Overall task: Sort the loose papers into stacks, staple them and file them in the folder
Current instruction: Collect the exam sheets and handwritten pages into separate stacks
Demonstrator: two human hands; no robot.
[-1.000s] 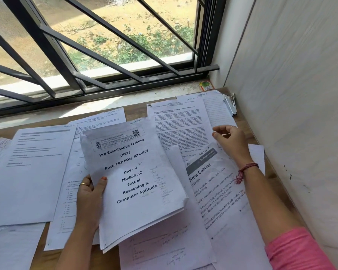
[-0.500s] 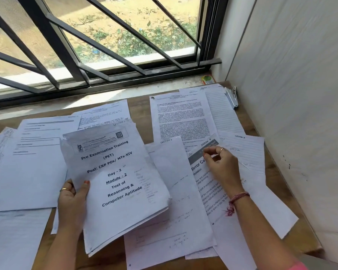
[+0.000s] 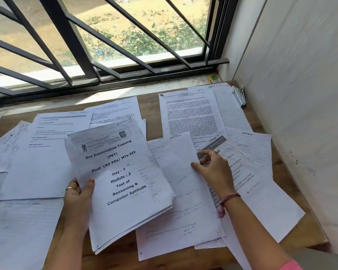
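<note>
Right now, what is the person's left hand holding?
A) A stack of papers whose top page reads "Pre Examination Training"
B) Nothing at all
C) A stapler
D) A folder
A: the left hand grips the lower left edge of the paper stack, thumb on the printed cover page, lifted above the loose sheets on the wooden table, while the right hand touches a loose sheet.

- Desk (image 3: 150,106): brown wood-grain surface, set against a window sill at the far edge and a wall at the right edge.
- Loose papers (image 3: 37,164): printed and handwritten sheets lying flat, overlapping, spread across most of the surface.
- Metal clip (image 3: 239,96): at the far right corner, beside a lined sheet (image 3: 230,110).
</note>
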